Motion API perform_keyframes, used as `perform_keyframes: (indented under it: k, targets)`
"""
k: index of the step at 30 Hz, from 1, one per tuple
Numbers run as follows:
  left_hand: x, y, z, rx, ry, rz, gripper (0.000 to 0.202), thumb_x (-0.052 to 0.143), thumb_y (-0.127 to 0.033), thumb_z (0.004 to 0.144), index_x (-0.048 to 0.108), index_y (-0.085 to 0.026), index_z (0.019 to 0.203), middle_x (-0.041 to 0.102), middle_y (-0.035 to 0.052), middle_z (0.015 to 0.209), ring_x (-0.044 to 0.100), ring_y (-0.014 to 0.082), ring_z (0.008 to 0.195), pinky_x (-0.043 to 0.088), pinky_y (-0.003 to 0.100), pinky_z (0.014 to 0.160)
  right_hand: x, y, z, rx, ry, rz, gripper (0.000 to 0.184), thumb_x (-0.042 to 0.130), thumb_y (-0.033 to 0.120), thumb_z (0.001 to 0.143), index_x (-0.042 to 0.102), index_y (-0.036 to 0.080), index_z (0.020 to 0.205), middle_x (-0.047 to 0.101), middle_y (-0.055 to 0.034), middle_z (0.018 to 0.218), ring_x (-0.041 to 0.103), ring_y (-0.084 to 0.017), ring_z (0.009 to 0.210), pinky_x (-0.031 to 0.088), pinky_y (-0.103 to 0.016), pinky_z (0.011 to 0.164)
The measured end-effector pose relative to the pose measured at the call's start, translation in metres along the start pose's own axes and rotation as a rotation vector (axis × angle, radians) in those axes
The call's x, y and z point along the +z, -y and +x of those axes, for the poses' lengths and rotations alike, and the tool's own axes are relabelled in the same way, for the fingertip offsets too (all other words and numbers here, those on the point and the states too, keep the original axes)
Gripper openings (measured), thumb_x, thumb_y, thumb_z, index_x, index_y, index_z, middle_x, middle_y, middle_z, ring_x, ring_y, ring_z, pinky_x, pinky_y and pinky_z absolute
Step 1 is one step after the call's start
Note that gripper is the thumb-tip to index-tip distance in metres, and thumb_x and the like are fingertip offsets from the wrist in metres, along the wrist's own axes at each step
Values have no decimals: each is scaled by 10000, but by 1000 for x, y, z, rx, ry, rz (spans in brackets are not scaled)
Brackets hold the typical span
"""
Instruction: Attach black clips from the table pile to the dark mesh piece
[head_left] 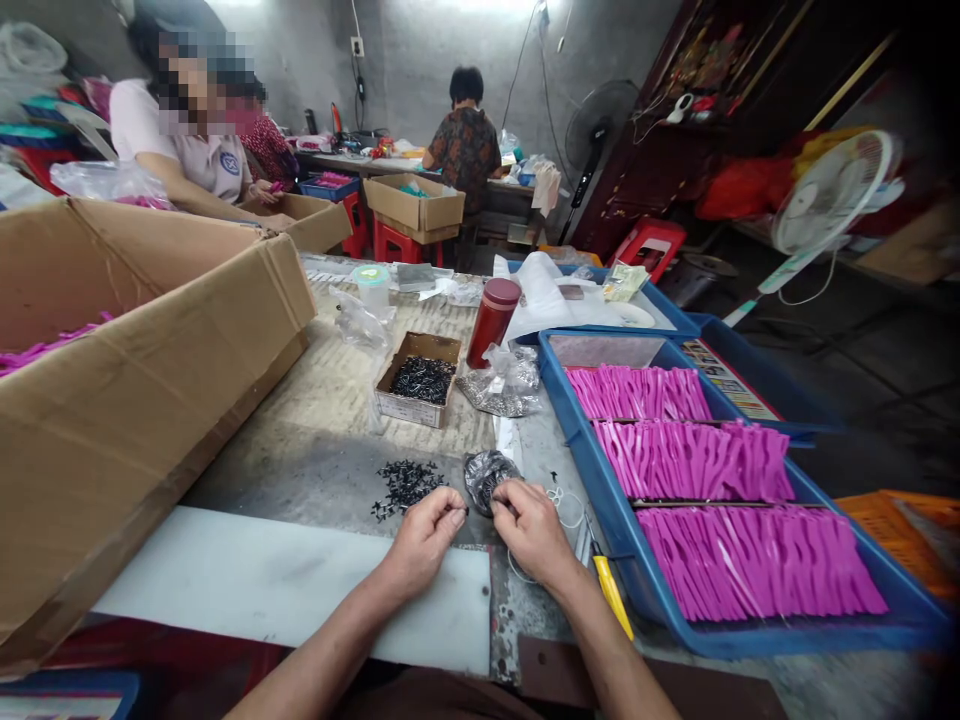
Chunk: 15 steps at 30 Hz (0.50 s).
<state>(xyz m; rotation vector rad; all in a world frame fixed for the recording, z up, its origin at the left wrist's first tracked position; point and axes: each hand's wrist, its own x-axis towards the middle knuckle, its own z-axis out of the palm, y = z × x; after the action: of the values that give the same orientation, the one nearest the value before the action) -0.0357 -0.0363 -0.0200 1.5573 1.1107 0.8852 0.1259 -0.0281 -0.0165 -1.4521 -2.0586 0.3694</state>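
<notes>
My left hand (430, 530) is closed in a pinch, with the tip of a small black part (466, 511) showing at the fingertips. Just right of it, my right hand (531, 525) is also pinched, at the near edge of a crumpled dark plastic bag (484, 472) that seems to hold small parts. What the right fingers grip, if anything, is hidden. A loose pile of small black parts (405, 486) lies on the table beyond my left hand. Further back, a small cardboard box (411, 408) holds many more of the black pieces.
A blue tray (577, 440) with rows of pink plastic pieces (757, 560) stands at right. A yellow-handled screwdriver (613, 597) lies beside it. A large carton (150, 400) takes up the left. A dark red flask (493, 322) stands further back. Other people sit beyond.
</notes>
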Motion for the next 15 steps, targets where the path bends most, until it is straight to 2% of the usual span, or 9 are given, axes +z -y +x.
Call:
perform_keyframes:
  k: [4, 8, 15]
  targets:
    - [3, -6, 6, -7, -25, -96, 123, 387, -252, 771, 423, -163, 694, 363, -34, 616, 338, 95, 575, 304, 191, 542, -6, 8, -2, -67, 54, 43, 130, 389, 106, 697, 469, 180, 625, 525, 6, 593, 460, -129, 586, 302, -252, 596]
    - [9, -11, 12, 23, -59, -74, 96, 392, -223, 762, 440, -164, 704, 388, -28, 630, 363, 102, 602, 317, 197, 570, -8, 16, -4, -98, 105, 67, 147, 376, 101, 712, 465, 179, 624, 522, 3, 605, 464, -126, 595, 304, -257, 606]
    - [16, -10, 12, 3, -84, -53, 89, 406, -200, 746, 448, -162, 678, 406, -31, 610, 383, 99, 591, 327, 200, 567, -5, 17, -7, -65, 154, 89, 163, 384, 100, 723, 488, 177, 623, 527, 1, 609, 476, -131, 616, 314, -260, 620]
